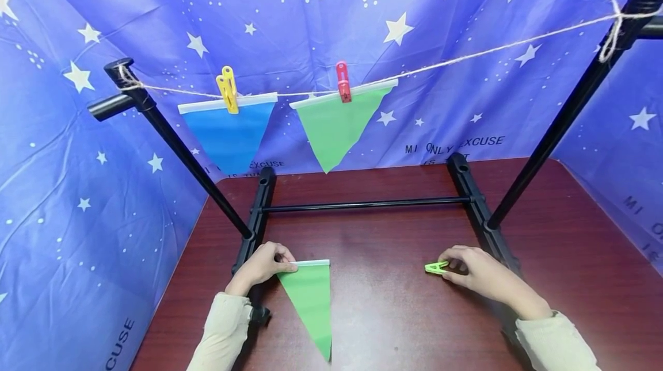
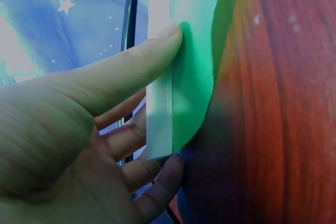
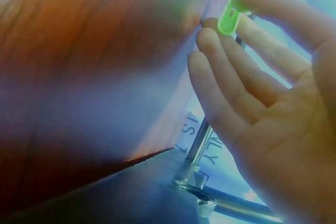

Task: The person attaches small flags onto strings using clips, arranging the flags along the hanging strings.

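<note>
My left hand pinches the white-edged top corner of a green triangular pennant, which hangs point down above the table. In the left wrist view the thumb lies across the white strip, with fingers behind it. Over on the right, my right hand holds a light green clothespin between thumb and fingertips. The right wrist view shows the clothespin by the thumb tip. On the string, a yellow clothespin holds a blue pennant, and a red clothespin holds another green pennant.
A black frame with a left post and a right post carries the string. A crossbar joins its feet low over the dark red table. Behind hangs a blue star-printed cloth.
</note>
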### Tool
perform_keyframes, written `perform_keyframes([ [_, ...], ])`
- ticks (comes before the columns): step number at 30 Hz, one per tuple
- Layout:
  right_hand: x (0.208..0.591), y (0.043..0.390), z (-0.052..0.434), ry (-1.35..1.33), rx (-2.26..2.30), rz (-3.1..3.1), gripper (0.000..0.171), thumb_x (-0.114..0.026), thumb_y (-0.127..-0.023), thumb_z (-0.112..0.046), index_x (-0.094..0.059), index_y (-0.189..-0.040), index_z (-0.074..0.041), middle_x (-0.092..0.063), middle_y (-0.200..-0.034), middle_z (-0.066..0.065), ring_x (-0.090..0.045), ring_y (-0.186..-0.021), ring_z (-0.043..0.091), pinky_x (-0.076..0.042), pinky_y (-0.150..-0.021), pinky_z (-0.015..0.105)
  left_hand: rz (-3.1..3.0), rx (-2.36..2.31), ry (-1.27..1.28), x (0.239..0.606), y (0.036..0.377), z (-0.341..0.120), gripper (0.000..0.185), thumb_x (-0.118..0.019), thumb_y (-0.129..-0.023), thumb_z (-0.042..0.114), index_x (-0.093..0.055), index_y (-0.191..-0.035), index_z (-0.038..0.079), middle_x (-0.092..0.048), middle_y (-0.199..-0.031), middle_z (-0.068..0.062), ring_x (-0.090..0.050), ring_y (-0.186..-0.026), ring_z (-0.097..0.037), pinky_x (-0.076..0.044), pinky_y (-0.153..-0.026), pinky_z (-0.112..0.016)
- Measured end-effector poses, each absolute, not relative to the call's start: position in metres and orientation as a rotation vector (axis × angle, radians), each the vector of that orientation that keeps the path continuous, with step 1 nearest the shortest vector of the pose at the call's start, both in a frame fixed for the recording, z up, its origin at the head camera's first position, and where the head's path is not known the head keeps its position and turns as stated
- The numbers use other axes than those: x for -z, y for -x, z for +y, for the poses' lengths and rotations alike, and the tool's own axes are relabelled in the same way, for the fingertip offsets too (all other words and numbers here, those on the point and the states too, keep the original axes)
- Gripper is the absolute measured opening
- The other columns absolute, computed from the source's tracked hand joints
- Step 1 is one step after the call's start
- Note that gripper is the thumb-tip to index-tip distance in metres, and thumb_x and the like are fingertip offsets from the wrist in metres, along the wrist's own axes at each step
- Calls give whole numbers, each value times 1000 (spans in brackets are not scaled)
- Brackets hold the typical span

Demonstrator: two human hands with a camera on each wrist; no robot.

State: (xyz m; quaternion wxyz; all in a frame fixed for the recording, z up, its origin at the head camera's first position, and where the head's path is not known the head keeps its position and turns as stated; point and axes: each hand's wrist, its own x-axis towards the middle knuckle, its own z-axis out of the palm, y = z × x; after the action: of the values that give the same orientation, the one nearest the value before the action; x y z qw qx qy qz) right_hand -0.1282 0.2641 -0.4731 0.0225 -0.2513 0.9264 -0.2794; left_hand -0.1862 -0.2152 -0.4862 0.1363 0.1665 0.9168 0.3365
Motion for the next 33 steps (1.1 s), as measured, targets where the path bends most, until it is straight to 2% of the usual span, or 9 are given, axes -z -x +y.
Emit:
perform_keyframes([
  [9,472,124,266,796,879,2919,17,-75,-86,-11,-70,-102,-11,-65,-93,-8,-57,-79,-5,-53,-67,26,2658,-1034,-542,481,187,-216,8,-76,-88,22,-76,-82,16,-64,-74,8,-54,-69,-5,-47,-67,-24],
  [18,468,120,263,825,995,3021,17,-74,-89,-12,-69,-106,-13,-60,-96,-10,-54,-81,-6,-51,-67,25,2668,-1089,-541,480,186,-214,13,-73,-91,32,-77,-88,20,-71,-87,8,-63,-83,-8,-51,-76,-28],
  [27,464,122,259,876,1062,3096,30,-80,-81,-6,-67,-108,-13,-61,-94,-9,-57,-79,-4,-51,-65,23,2694,-1183,-485,475,184,-211,13,-71,-92,34,-76,-91,22,-72,-91,8,-64,-85,-7,-51,-78,-28],
  [33,463,126,259,860,1163,3109,32,-82,-76,-1,-65,-102,-11,-62,-88,-7,-59,-76,3,-48,-66,18,2675,-1267,-456,470,183,-206,12,-72,-91,31,-76,-92,20,-72,-93,5,-58,-77,-9,-48,-73,-25],
])
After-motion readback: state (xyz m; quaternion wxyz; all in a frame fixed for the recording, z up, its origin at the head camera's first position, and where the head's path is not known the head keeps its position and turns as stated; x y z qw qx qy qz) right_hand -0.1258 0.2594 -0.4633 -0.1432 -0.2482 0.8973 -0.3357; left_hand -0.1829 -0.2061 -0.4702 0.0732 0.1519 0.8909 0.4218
